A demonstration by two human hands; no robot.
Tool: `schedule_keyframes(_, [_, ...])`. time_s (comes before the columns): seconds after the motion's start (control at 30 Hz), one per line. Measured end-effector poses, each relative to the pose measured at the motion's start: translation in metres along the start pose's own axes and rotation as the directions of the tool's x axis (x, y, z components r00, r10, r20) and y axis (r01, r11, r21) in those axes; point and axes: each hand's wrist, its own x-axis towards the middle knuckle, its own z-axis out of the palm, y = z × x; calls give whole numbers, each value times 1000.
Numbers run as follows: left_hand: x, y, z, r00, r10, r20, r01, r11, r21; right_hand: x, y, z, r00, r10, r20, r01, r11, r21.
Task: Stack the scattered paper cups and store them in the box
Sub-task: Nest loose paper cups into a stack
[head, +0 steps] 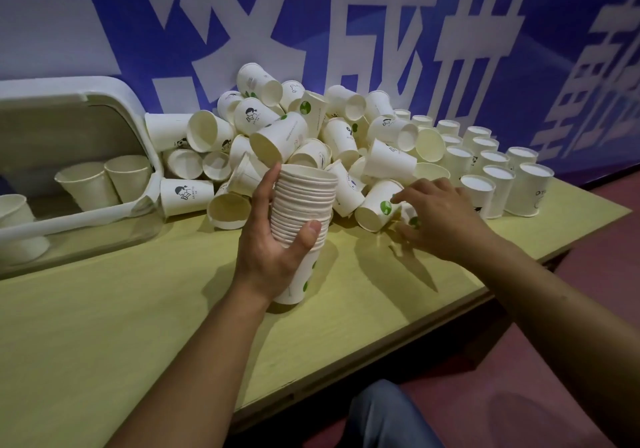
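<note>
My left hand (277,240) grips a tall stack of nested white paper cups (304,202), held upright above the table's middle. My right hand (440,219) reaches into the heap and touches a cup lying on its side with a green dot (375,210); a smaller cup under its fingers is partly hidden. A big heap of loose cups (301,136) lies against the back wall. The white storage box (79,170) stands at the left with its lid raised and a few cups inside.
Several cups (491,167) stand upside down in rows at the right of the yellow-green table (138,326). A blue wall with white lettering rises right behind the heap. The table's front edge runs diagonally; my knee (384,413) shows below it.
</note>
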Motion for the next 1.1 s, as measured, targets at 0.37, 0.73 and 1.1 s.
schedule_keyframes(0.37, [-2,1,2,1000,-13,2,13,999,-51,-2,20,9,980,84,182,-47,979,-198])
schedule_keyframes(0.73, [-2,-1,2,1000,-20,19,21,996,-83,-7,-10,-25,989,2,-150,70,875,479])
schedule_keyframes(1.1, [-6,7,5,989,-20,144,40,990,-138,9,-53,-52,849,193,-491,301,587,752])
